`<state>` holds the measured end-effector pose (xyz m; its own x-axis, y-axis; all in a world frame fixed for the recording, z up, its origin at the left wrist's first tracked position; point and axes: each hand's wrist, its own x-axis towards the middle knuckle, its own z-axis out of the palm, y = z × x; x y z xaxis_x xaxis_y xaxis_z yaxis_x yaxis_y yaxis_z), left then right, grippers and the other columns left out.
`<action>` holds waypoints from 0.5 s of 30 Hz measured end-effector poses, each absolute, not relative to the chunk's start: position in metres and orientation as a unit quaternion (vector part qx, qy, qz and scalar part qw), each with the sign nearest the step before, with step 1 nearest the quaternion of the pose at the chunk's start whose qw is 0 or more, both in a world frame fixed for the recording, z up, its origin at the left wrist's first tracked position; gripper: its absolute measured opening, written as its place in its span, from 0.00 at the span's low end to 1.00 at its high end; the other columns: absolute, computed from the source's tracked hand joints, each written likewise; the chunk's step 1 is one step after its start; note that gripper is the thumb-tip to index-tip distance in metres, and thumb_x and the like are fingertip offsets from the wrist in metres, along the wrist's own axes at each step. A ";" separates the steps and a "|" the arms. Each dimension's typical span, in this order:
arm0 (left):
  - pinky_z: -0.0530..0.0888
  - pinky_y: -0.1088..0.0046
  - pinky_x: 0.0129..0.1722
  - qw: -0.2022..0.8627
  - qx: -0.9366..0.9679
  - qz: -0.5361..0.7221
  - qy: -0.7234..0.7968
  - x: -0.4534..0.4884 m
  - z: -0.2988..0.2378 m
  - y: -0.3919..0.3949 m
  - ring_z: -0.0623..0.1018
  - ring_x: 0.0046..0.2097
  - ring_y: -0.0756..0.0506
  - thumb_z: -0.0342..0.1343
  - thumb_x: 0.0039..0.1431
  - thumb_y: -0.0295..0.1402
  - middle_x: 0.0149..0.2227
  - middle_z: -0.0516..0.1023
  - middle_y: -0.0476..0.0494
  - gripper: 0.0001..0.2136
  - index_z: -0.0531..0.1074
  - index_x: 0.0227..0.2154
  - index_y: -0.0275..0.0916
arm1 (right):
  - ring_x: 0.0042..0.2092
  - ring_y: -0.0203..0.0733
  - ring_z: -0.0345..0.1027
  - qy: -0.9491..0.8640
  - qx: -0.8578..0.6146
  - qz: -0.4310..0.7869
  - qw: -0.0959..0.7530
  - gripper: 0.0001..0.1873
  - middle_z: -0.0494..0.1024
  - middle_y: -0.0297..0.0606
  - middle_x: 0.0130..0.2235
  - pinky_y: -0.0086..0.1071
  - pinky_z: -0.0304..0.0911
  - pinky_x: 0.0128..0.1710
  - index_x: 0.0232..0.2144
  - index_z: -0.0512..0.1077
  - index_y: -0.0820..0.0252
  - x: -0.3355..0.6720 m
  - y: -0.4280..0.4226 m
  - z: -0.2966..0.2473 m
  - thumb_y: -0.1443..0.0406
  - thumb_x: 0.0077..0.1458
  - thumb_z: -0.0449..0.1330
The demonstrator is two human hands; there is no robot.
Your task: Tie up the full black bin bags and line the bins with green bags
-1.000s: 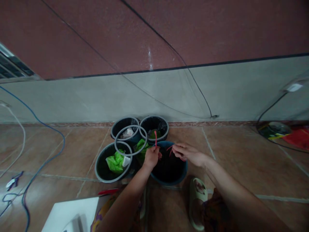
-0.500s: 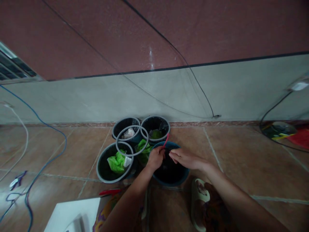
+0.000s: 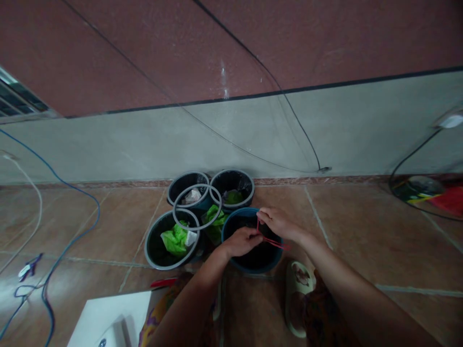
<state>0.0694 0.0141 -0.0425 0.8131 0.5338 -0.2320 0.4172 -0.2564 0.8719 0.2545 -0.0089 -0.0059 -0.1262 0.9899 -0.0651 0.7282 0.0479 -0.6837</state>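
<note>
Gripping red string (image 3: 274, 243), left hand (image 3: 243, 242) and right hand (image 3: 275, 222), illegible mark (image 3: 102, 342) on white object (image 3: 115, 331)

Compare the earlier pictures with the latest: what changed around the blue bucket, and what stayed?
The left hand moved rightward, farther over the blue bucket. The red string, which stuck upward from it, now trails right towards the bucket's right rim; a stretch also runs up to the right hand. The grey-rimmed bins and loose ring stayed put.
</note>
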 end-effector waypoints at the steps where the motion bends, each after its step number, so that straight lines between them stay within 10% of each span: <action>1: 0.67 0.76 0.34 0.542 0.775 0.066 0.319 0.070 -0.042 0.015 0.72 0.31 0.50 0.46 0.64 0.40 0.27 0.75 0.49 0.17 0.78 0.34 0.36 | 0.36 0.41 0.69 -0.675 -0.640 0.271 0.246 0.18 0.76 0.41 0.33 0.34 0.61 0.39 0.30 0.71 0.60 0.255 -0.009 -0.009 0.58 0.64 0.47; 6: 0.66 0.75 0.34 0.596 0.681 0.141 0.402 0.071 -0.042 0.018 0.69 0.28 0.51 0.45 0.63 0.40 0.21 0.71 0.50 0.19 0.77 0.28 0.35 | 0.51 0.48 0.70 -0.596 -0.701 0.173 0.352 0.24 0.72 0.51 0.55 0.38 0.64 0.49 0.53 0.68 0.62 0.254 -0.014 -0.012 0.55 0.60 0.54; 15: 0.69 0.74 0.33 0.593 0.615 0.169 0.491 0.066 -0.042 0.025 0.74 0.30 0.49 0.51 0.59 0.34 0.26 0.79 0.46 0.14 0.80 0.32 0.34 | 0.31 0.39 0.71 -0.708 -0.603 0.368 0.013 0.16 0.78 0.40 0.28 0.28 0.57 0.31 0.30 0.78 0.61 0.235 -0.031 0.002 0.67 0.61 0.50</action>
